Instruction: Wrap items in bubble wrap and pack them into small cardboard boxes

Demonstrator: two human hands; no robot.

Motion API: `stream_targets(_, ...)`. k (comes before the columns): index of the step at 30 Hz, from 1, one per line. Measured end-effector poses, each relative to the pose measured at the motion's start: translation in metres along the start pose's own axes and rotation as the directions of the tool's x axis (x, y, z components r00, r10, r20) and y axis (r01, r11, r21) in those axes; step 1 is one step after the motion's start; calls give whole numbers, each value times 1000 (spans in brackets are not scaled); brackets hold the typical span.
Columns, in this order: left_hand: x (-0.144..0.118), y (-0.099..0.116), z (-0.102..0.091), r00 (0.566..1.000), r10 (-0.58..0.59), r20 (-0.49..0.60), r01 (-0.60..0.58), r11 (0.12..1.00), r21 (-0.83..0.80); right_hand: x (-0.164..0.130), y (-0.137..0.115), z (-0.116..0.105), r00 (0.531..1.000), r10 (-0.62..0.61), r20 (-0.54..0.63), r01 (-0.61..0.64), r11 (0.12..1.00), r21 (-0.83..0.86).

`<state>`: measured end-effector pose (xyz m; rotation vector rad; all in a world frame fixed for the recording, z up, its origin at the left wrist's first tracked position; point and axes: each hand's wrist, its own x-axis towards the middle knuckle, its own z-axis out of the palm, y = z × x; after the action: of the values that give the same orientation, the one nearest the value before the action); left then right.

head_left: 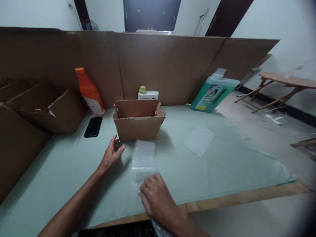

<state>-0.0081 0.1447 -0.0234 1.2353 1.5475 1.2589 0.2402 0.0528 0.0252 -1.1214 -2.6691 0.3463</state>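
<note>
My right hand [156, 199] is closed on the near end of a clear plastic bubble-wrap sheet [144, 159], which is blurred and lifted off the table. My left hand [111, 154] is open, fingers apart, just left of the sheet and near the front left corner of a small open cardboard box [138, 126]. The sheet's far end lies just in front of the box.
A second clear plastic piece [198, 140] lies right of the box. A black phone [93, 126], an orange bottle [90, 92], a white bottle [147, 94] behind the box and a green detergent bottle [213, 92] stand along the cardboard wall [172, 62]. Cardboard dividers [37, 108] fill the left.
</note>
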Motion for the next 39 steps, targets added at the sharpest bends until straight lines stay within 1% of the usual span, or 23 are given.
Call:
stream_targets(2, -2, 3, -4, 1000, -7, 3, 7, 1000, 19, 10, -12, 12, 998, -39, 39, 39, 999, 11)
stream_targets(3, -3, 3, -7, 1000, -11, -6, 11, 999, 30, 12, -12, 12, 998, -46, 41, 43, 997, 59)
stream_targets(5, -3, 3, -14, 999, -17, -32, 18, 999, 48, 13, 4, 2, 1000, -20, 4, 19, 979, 201)
stream_targets(6, -2, 3, -17, 999, -18, -43, 21, 998, 53, 13, 17, -6, 999, 23, -34, -13, 964, 264)
stream_targets(7, -1, 3, -18, 999, -19, -51, 22, 998, 55, 15, 34, -13, 992, 91, -85, -61, 949, 310)
stream_targets(8, 1, 3, -18, 998, -17, -55, 20, 998, 55, 20, 53, -20, 975, 173, -140, -116, 932, 344)
stream_targets(10, 6, 5, -14, 998, -3, -56, 5, 999, 51, 39, 92, -27, 912, 344, -224, -230, 881, 414)
stream_targets(11, 9, 7, -9, 999, 13, -49, -11, 999, 47, 52, 110, -28, 879, 411, -243, -272, 850, 452)
stream_targets(12, 13, 9, -4, 999, 33, -40, -31, 999, 42, 66, 126, -26, 855, 455, -248, -296, 822, 487)
stream_targets(13, 17, 12, 1, 998, 54, -30, -53, 998, 37, 81, 139, -23, 845, 476, -243, -305, 803, 513)
stream_targets(16, 33, 19, 13, 995, 95, -34, -94, 995, 33, 121, 162, -11, 849, 477, -230, -297, 788, 539)
stream_targets(18, 48, 21, 15, 992, 101, -72, -98, 994, 45, 141, 169, -4, 847, 480, -229, -297, 784, 545)
stream_targets(21, 75, 20, 13, 988, 100, -114, -94, 994, 59, 163, 173, 4, 847, 482, -226, -296, 779, 553)
stream_targets(23, 88, 18, 9, 989, 96, -110, -90, 994, 59, 171, 175, 7, 849, 478, -224, -290, 777, 560)
stream_targets(24, 90, 17, 7, 991, 91, -97, -86, 995, 56, 170, 175, 8, 850, 476, -226, -285, 776, 563)
stream_targets(26, 86, 12, 2, 995, 75, -60, -73, 996, 45, 157, 177, 8, 848, 475, -235, -280, 778, 562)
stream_targets(29, 64, 2, -9, 999, 35, -17, -35, 999, 33, 117, 181, 3, 836, 485, -258, -294, 792, 535)
stream_targets(31, 53, -5, -16, 999, 20, -33, -19, 999, 38, 94, 185, -1, 824, 499, -268, -315, 797, 515)
stream_targets(33, 52, -7, -19, 996, 25, -86, -21, 999, 46, 86, 190, -5, 817, 509, -272, -327, 797, 508)
stream_targets(34, 56, -5, -17, 993, 34, -115, -28, 998, 47, 90, 191, -6, 818, 508, -271, -325, 795, 511)
stream_targets(36, 68, 0, -10, 988, 60, -141, -54, 998, 43, 110, 193, -5, 828, 495, -263, -307, 793, 526)
stream_targets(39, 80, 9, 6, 988, 119, -103, -117, 993, 31, 152, 191, -2, 852, 460, -249, -268, 793, 548)
